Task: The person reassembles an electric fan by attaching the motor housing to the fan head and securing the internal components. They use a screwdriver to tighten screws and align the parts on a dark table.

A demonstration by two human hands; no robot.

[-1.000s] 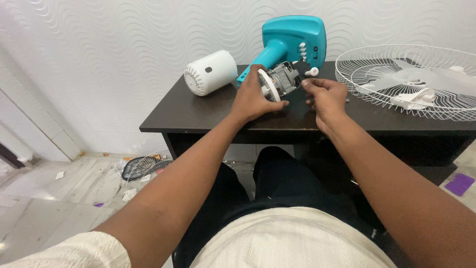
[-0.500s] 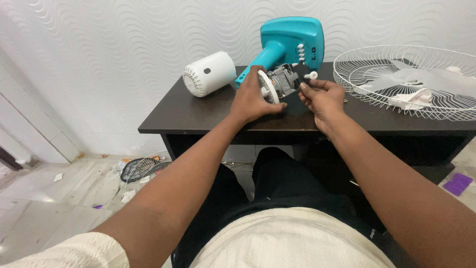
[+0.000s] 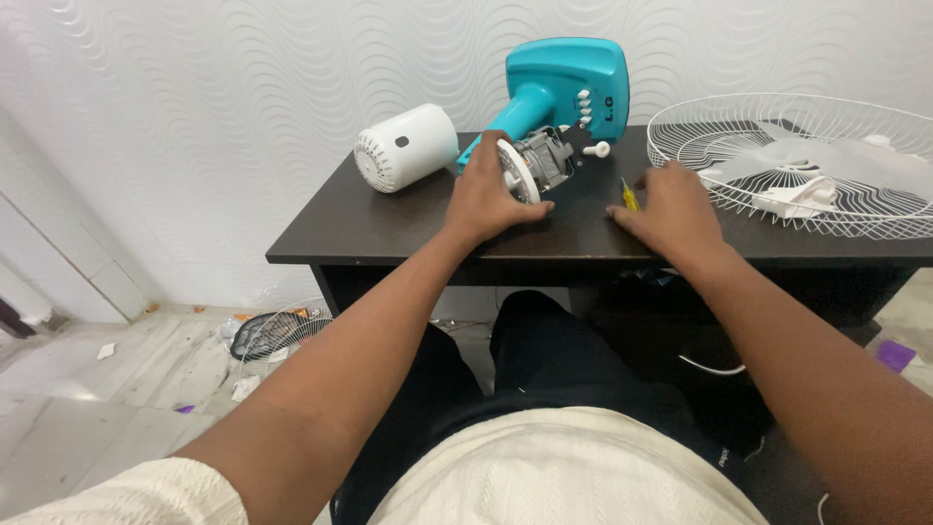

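A fan motor [image 3: 542,157] with a white round front plate [image 3: 515,171] lies on the dark table [image 3: 389,222], joined to a teal fan stand [image 3: 569,87] tipped on its side. My left hand [image 3: 491,199] grips the motor at the white plate. My right hand [image 3: 673,209] rests palm down on the table to the right of the motor, fingers spread. A small yellow-handled screwdriver [image 3: 629,194] lies on the table beside that hand's fingertips; I cannot tell whether they touch it. A small white knob [image 3: 600,149] sticks out near the motor's rear.
A white cylindrical motor cover [image 3: 406,146] lies at the table's back left. A white wire fan guard [image 3: 777,204] holding translucent blades [image 3: 826,156] fills the right side. Another wire guard [image 3: 277,326] and scraps lie on the floor at left.
My right hand has left the rear of the motor and moved right and down onto the table beside the screwdriver. My left hand stays on the motor.
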